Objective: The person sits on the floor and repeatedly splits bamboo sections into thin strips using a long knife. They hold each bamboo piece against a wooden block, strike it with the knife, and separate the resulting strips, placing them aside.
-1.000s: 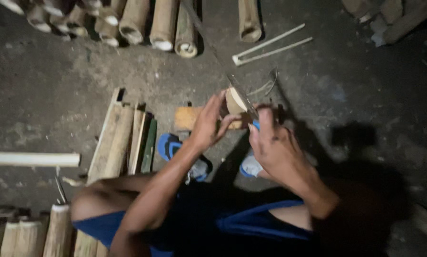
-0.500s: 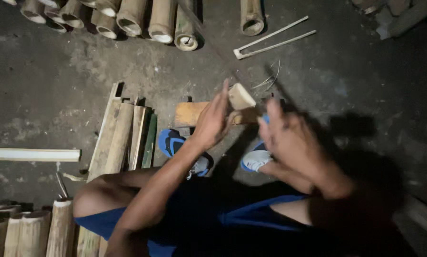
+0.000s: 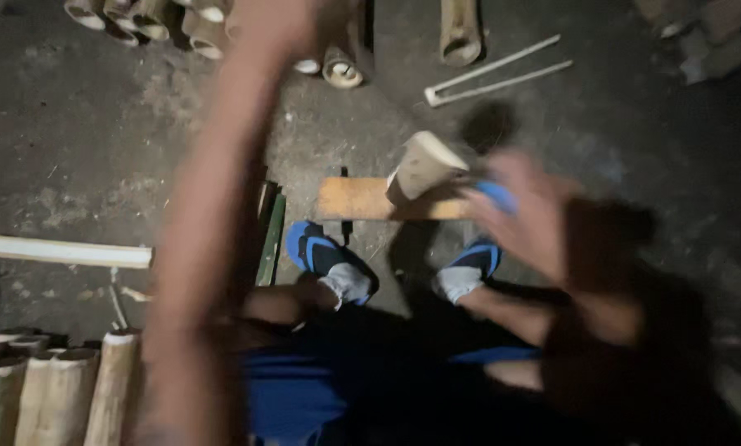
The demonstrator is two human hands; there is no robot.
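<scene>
Item: short bamboo piece (image 3: 424,165), pale cut end up, standing tilted on the flat wooden block (image 3: 362,200).

Your right hand (image 3: 523,215), blurred, sits just right of the piece with something blue in its fingers; you cannot tell how tight it closes.

Your left hand (image 3: 275,25) is raised far above-left of the block, smeared by motion, grip unreadable.

Clear floor lies beyond the block up to the two thin sticks (image 3: 494,74); your blue shoes (image 3: 329,260) crowd its near edge.
</scene>
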